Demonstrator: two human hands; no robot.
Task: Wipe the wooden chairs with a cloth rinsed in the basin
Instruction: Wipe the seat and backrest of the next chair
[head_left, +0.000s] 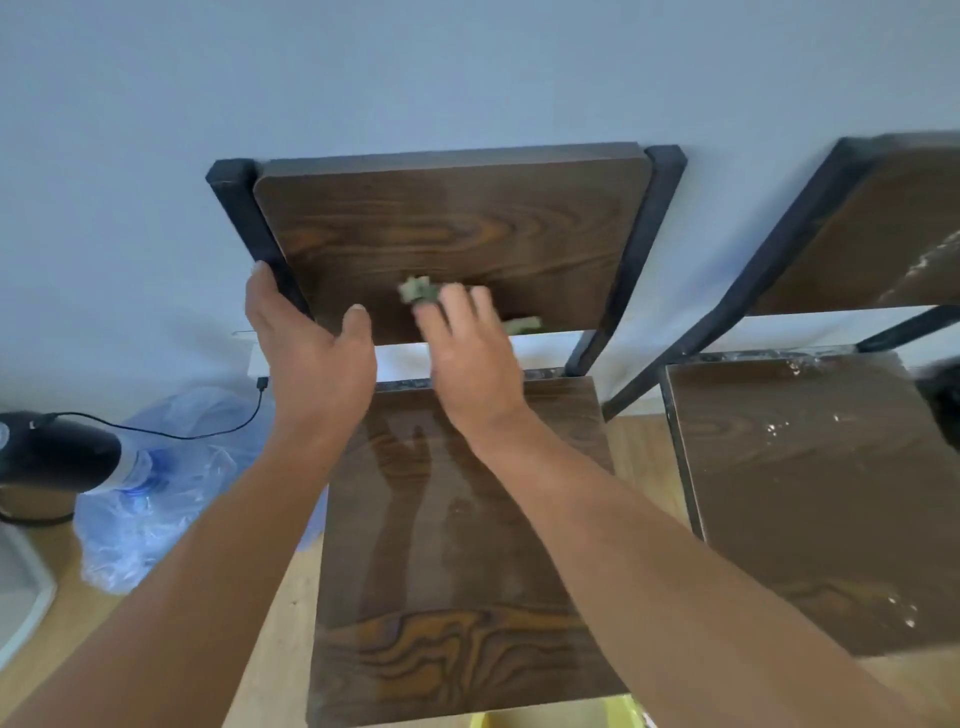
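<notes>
A dark wooden chair with a black metal frame stands against the wall in front of me; its backrest (457, 228) is upright and its seat (467, 551) looks wet and glossy. My left hand (306, 348) grips the backrest's lower left corner at the black post. My right hand (467, 348) presses a small greenish cloth (418, 291) flat against the lower part of the backrest; most of the cloth is hidden under my fingers. A second wooden chair (810, 483) stands to the right, its seat and backrest streaked with water.
On the wooden floor at left lie a crumpled blue plastic water bottle (150, 499) and a black appliance (57, 457) with a cable running to the wall. A pale tray edge (26, 587) shows at far left. Something yellow (561, 714) peeks out below the seat.
</notes>
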